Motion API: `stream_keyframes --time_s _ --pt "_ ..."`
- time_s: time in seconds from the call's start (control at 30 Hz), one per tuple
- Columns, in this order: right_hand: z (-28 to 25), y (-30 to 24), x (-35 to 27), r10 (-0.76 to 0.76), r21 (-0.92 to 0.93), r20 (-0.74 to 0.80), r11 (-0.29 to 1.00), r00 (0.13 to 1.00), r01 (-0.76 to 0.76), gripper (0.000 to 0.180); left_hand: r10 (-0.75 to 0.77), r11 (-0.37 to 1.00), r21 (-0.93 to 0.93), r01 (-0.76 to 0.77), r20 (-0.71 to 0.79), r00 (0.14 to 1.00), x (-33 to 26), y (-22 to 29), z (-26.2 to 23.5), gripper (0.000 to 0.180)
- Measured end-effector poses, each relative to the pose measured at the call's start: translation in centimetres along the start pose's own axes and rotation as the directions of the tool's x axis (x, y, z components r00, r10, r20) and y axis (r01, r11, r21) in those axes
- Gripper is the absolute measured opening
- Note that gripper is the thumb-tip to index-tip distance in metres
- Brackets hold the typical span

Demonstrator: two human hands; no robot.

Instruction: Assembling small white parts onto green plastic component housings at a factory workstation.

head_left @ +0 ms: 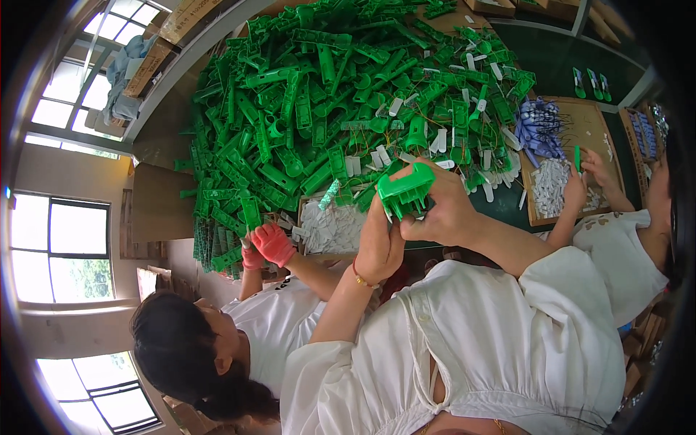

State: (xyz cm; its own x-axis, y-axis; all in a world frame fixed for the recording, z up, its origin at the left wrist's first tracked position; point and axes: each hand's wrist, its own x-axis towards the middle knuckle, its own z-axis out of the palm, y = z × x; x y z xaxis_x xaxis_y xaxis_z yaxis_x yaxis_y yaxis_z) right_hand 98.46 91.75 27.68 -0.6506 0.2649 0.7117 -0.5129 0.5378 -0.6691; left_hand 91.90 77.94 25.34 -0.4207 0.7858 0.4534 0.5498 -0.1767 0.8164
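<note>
Between my two hands, in front of my chest, I hold a green plastic shell (407, 186) with its ribbed side facing down toward me. My left hand (378, 245), with a thin band at the wrist, is closed on its lower left side. My right hand (451, 211) grips the right side, thumb near the lower edge. Just beyond lies a large heap of green plastic housings (290, 98), many long and hollow. White strips with thin wires (437, 142) are scattered over the heap's right part. What the fingertips touch beneath the shell is hidden.
Left, a person in red gloves (271, 245) handles a green piece by a box of white strips (330, 228). Right, another person's hands (578, 185) hold a small green part near a cardboard tray (598, 134) with purple pieces (540, 129) and white bits.
</note>
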Motion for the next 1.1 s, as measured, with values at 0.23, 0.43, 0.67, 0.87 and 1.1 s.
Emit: stream_keyframes --time_s 0.23,0.43,0.67,0.87,1.1 --pt "-0.1 1.2 -0.3 0.341 0.058 0.106 0.935 0.934 -0.349 0.030 -0.136 0.991 -0.018 0.135 -0.093 0.986 0.2 -1.0 0.9 0.042" --pt "-0.6 4.9 -0.9 0.575 0.554 0.463 0.407 0.675 -0.726 0.027 -0.517 0.408 -0.798 0.443 0.198 0.833 2.1 -0.9 -0.1 0.049" --pt "0.0 6.4 -2.8 0.553 0.826 0.392 0.140 0.735 -0.546 0.030 -0.164 0.979 0.091 0.180 -0.157 0.974 3.2 0.5 1.5 0.051" --pt "-1.1 6.8 -3.3 0.546 0.817 0.394 0.161 0.739 -0.554 0.031 -0.267 0.961 0.049 0.271 -0.082 0.960 3.8 0.3 1.9 0.058" --pt "-1.3 7.0 -3.6 0.670 0.779 0.356 0.173 0.651 -0.603 0.029 -0.416 0.909 -0.084 0.409 -0.087 0.905 4.2 -1.0 3.0 0.059"
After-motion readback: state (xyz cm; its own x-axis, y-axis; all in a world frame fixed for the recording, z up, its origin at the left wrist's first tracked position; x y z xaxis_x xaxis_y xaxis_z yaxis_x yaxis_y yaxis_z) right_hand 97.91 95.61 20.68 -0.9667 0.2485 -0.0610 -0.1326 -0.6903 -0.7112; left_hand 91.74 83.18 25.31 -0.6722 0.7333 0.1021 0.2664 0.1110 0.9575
